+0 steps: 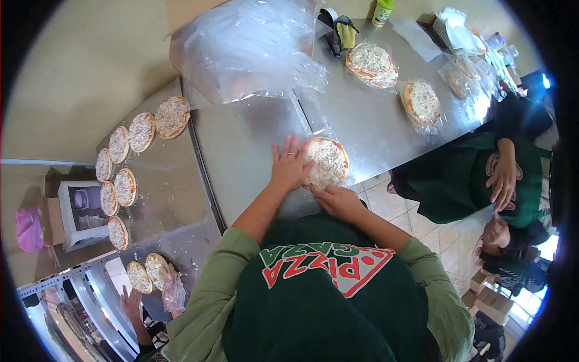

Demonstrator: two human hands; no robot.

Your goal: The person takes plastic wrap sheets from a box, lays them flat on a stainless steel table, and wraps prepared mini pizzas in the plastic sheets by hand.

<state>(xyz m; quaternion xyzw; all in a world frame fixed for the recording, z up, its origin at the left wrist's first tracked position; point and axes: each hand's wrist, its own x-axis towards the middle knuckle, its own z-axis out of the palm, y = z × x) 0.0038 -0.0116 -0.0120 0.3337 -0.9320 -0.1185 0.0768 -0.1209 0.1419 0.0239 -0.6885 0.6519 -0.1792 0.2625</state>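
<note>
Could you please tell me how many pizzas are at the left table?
9: four pizzas curving along the wall, two together below, one lower, two at the bottom near a plastic bag. The bag may hide more.

A commercial pizza kitchen: cheese-topped pizzas (142, 132) line a steel bench (167, 181) toward nine o'clock, clear plastic bags (247, 48) are heaped near twelve, and a green apron (325, 317) at six reads "Pizza."

Metal tables (247, 139): pizzas (142, 131), cardboard box (187, 11), green cup (382, 13)
</note>
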